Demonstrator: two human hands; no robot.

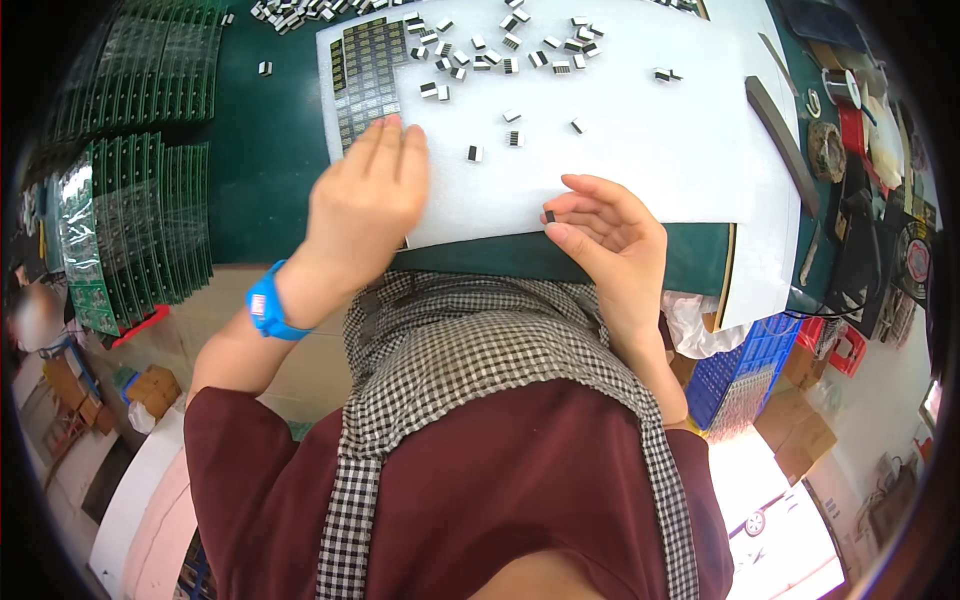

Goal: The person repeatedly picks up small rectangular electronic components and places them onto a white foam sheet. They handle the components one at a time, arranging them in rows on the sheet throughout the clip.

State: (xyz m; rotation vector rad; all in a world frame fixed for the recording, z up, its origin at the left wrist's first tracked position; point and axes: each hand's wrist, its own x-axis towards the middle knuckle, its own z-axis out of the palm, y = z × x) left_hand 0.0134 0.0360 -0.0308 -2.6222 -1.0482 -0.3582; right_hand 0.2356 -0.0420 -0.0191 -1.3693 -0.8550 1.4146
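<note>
My right hand [612,235] pinches a small dark-faced block [549,216] between thumb and fingertip, over the near edge of the white foam sheet [640,150]. The remaining fingers curl loosely behind it. My left hand [368,195], with a blue band on its wrist, reaches to the lower end of a label sheet [368,75] with rows of dark and silver labels. Its fingers are stretched out side by side, slightly blurred, with the thumb hidden underneath. Several loose black-and-white blocks [515,139] lie on the foam, and more are scattered towards its far edge.
Green circuit boards [135,225] stand in rows on the green table [260,170] at left. A heap of blocks [300,12] lies at the far edge. At right are a dark grey bar [782,140], a tape roll [825,150] and a blue crate [735,370] lower down.
</note>
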